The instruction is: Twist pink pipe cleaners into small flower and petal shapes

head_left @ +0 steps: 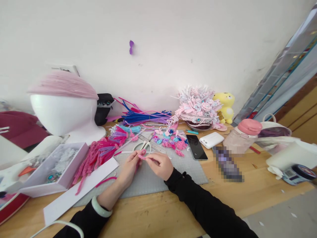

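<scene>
My left hand (129, 169) and my right hand (160, 164) meet over a grey cutting mat (188, 172), both pinched on one pink pipe cleaner (142, 156) that bends into a small loop between the fingertips. White-handled scissors (143, 145) lie just beyond my fingers. A loose pink pipe cleaner (105, 180) rests on the mat beside my left wrist, which wears a pale green bangle (100, 207). Small pink and blue twisted flowers (173, 142) are scattered behind my right hand.
A pile of pink pipe cleaners (95, 155) and a white box (53, 172) lie left, by a white mannequin head with a pink cap (64, 105). Blue and purple stems (143, 116), a decorated headpiece (198, 107), a phone (196, 147), a power bank (211, 139) and a pink-lidded bottle (241, 135) stand behind and right.
</scene>
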Action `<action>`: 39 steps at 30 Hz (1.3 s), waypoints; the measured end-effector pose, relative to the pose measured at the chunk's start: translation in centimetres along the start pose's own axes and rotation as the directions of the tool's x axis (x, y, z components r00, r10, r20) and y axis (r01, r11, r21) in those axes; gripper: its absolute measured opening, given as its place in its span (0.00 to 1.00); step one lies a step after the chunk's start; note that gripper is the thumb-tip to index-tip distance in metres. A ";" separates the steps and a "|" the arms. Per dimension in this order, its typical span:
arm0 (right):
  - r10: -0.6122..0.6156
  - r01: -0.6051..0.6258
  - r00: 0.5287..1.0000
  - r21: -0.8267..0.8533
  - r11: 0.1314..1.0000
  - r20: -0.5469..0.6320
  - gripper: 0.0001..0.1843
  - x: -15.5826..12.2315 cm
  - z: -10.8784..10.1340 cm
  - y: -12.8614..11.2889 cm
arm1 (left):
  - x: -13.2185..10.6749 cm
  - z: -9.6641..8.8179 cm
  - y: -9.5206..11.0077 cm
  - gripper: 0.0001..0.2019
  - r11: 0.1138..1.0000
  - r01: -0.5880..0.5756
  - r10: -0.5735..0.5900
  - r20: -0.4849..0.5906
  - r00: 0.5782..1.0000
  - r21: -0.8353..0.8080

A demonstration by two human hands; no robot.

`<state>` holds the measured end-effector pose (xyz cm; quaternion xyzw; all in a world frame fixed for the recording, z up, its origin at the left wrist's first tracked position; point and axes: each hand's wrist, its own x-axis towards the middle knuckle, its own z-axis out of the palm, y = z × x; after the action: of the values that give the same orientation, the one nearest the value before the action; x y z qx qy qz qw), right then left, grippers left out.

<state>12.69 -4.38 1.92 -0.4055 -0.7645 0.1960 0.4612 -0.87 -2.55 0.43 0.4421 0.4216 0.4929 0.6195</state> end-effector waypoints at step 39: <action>-0.058 0.026 0.997 -0.449 0.893 -0.057 0.12 1.1 -2.8 4.3 | 0.4 -3.4 4.2 0.10 0.771 -0.124 0.157 -0.002 0.988 -0.625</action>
<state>16.75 -1.20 1.03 -0.4907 -0.7814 -0.0093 0.3855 -5.06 -1.18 3.59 0.2551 0.1851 0.6380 0.7026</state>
